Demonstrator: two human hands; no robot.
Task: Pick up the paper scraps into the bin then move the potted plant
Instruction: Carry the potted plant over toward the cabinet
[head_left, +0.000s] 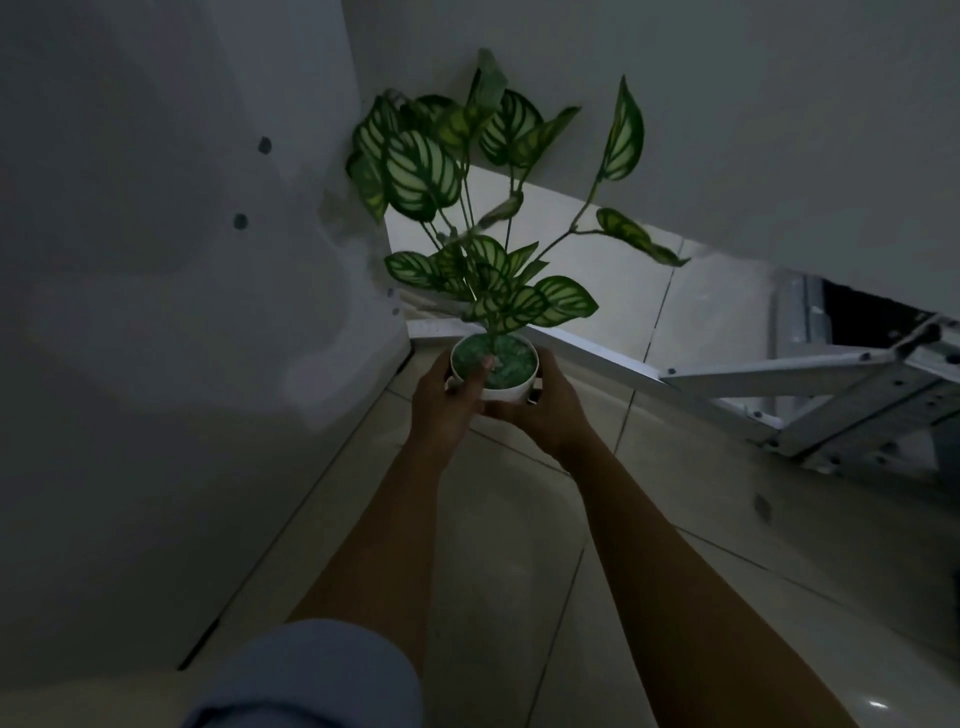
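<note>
The potted plant is a small white round pot with green filling and tall stems of striped green-and-white leaves. Both hands hold it out in front of me, above the tiled floor. My left hand wraps the pot's left side, thumb over the rim. My right hand cups its right side and underside. The leaves reach up toward the corner where two walls meet. No paper scraps or bin are in view.
A white wall or cabinet side fills the left. A white wall hangs over the upper right, with a bright gap below it. A metal folding frame lies on the floor at the right. Pale floor tiles spread below.
</note>
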